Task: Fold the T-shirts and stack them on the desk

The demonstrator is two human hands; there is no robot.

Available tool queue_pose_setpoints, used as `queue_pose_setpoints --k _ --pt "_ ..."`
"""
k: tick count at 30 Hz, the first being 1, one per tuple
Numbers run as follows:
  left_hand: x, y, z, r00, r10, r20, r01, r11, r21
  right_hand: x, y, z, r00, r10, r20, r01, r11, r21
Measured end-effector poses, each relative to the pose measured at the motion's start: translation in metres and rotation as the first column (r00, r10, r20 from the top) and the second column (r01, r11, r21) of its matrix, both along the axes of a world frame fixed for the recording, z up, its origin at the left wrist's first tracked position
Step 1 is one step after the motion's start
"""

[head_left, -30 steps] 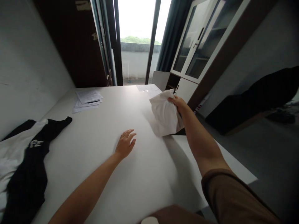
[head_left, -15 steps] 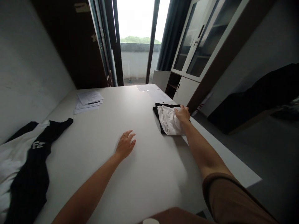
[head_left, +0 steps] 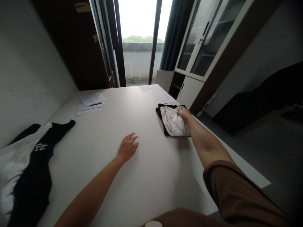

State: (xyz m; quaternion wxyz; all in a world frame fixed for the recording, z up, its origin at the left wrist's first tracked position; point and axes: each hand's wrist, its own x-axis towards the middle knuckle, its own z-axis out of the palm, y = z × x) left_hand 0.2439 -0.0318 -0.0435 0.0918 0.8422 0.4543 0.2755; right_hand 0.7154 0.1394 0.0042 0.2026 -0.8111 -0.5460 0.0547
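Observation:
A folded white garment (head_left: 172, 122) lies on top of a folded black garment (head_left: 159, 111) by the table's right edge. My right hand (head_left: 184, 113) is closed on the white cloth at its upper right, the fabric bunched under the thumb and fingers. Part of the stack is hidden behind my hand and forearm. My left hand (head_left: 128, 147) is open on the white table (head_left: 142, 186), fingers slightly spread and holding nothing. At the far left, a black and white garment (head_left: 35, 157) with a white print lies loosely spread out.
A pile of papers (head_left: 91, 102) with a dark pen (head_left: 96, 104) on it sits at the back left. More sheets (head_left: 157, 94) lie at the far right corner. Beyond the table stand a glass-doored cabinet (head_left: 201, 41) and a sliding window (head_left: 139, 41).
My right hand's fingers have gone from lying spread on the white garment to gripping it, and its cloth is now more bunched. My left hand stays in nearly the same place.

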Motion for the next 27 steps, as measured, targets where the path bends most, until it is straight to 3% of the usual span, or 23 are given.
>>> queue_pose_setpoints --k 4,8,13,15,18,21,23,27 --pt "0.001 -0.001 0.0 0.999 -0.005 -0.032 0.004 1.0 -0.011 0.008 0.011 0.0 0.991 0.101 -0.085 -0.094 0.992 0.08" --pt "0.001 -0.001 0.001 0.999 -0.008 -0.043 0.008 1.0 -0.012 0.017 0.016 0.007 0.994 0.072 -0.077 -0.051 0.968 0.246" --pt "0.0 0.0 0.0 0.999 -0.01 -0.053 0.01 1.0 -0.006 -0.005 -0.003 0.005 0.995 -0.089 0.033 0.089 0.996 0.015" --pt "0.0 0.0 0.0 0.999 -0.008 -0.046 0.008 1.0 -0.009 -0.023 -0.014 -0.004 0.984 -0.112 0.137 0.108 0.994 0.033" --pt "0.001 -0.003 0.001 0.999 -0.003 -0.042 0.002 1.0 -0.024 -0.043 -0.027 -0.021 0.968 -0.016 0.249 -0.008 0.995 0.096" --pt "0.0 -0.004 0.0 0.999 0.0 -0.048 -0.002 0.999 -0.039 -0.04 -0.024 -0.036 0.975 0.099 0.197 -0.085 0.993 -0.078" --pt "-0.006 0.001 -0.001 0.997 0.015 -0.07 -0.017 0.999 -0.039 -0.032 -0.015 -0.042 0.977 0.125 0.173 -0.104 0.987 -0.126" --pt "-0.048 0.025 0.001 0.977 0.173 -0.126 -0.179 0.983 -0.036 -0.025 -0.007 -0.043 0.979 0.133 0.156 -0.113 0.984 -0.136"
